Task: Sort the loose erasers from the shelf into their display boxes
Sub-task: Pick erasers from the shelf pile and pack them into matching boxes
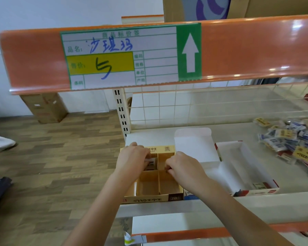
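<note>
On the orange shelf rail (238,50), a green-bordered price tag (121,56) was headed 商品标价签, with 沙琪玛 and "5" handwritten in blue beside a white up arrow; "2B" and 王中王 were printed on the tan display box (167,198)

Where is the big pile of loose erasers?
The pile of loose erasers lies on the shelf at the far right of the head view, just beyond the white display box.

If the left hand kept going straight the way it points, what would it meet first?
Probably the back wall of the yellow display box; the left hand holds an eraser over its rear-left compartment. Depth is unclear.
</note>
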